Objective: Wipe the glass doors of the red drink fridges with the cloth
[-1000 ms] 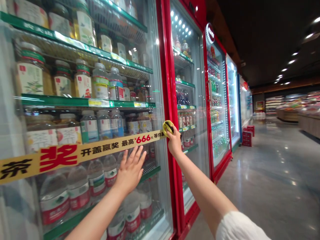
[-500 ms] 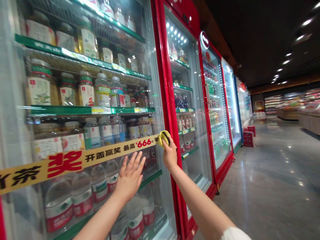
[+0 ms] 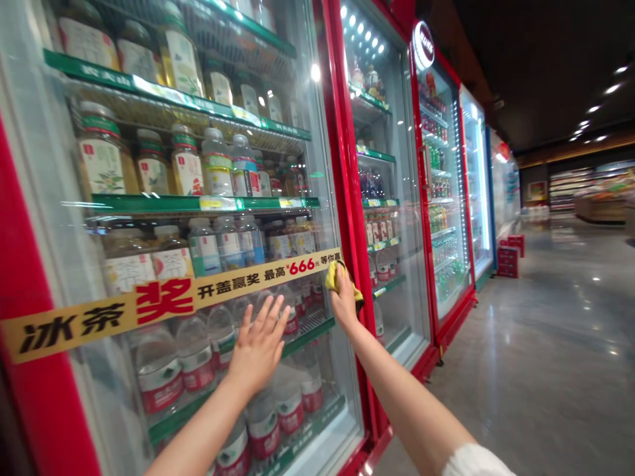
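Observation:
My right hand (image 3: 344, 296) is closed around a yellow cloth with a dark edge (image 3: 333, 276). It presses the cloth to the glass door near the right end of a yellow printed strip (image 3: 166, 301), beside the red door frame (image 3: 341, 165). My left hand (image 3: 260, 344) lies with fingers spread against or just before the glass, below the strip; whether the palm touches cannot be made out. Behind the glass door (image 3: 317, 225) of the drinks fridge stand rows of bottles (image 3: 102, 155) on green-edged shelves (image 3: 208, 203).
More red-framed fridges (image 3: 446, 218) run in a line to the right. Red boxes (image 3: 508, 258) stand on the shiny grey floor (image 3: 546, 370) at the far end of the row. Produce stands (image 3: 602, 205) are in the distance.
My right hand and the cloth have moved slightly down, from over the strip's end to just below it, uncovering more lettering. The view has shifted left, showing the fridge's left red frame.

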A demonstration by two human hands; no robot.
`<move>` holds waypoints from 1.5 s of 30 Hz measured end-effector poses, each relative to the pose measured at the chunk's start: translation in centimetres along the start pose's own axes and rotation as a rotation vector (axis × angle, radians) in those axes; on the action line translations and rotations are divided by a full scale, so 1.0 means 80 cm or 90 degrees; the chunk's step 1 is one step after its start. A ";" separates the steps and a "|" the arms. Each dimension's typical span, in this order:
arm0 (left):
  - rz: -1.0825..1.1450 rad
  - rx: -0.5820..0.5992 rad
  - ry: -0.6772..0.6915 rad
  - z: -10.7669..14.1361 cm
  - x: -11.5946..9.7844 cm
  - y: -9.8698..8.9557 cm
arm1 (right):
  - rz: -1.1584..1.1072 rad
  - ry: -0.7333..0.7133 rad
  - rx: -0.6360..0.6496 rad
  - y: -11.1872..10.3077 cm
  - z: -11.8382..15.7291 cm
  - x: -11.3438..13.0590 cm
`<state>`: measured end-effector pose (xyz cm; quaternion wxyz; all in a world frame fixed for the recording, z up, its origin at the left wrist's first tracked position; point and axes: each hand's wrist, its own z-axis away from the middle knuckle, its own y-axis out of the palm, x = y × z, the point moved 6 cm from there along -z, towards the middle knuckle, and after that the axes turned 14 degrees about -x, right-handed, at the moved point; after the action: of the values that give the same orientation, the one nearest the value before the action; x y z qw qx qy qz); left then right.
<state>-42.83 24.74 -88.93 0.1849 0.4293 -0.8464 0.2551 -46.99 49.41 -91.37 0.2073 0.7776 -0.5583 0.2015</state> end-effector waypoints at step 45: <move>-0.182 0.025 -0.012 0.108 0.079 -0.125 | -0.029 -0.155 -0.034 0.001 0.075 0.150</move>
<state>-39.01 10.66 -89.77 0.2033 0.5515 -0.7731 0.2385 -43.02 36.70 -89.80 0.1636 0.8031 -0.5665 0.0857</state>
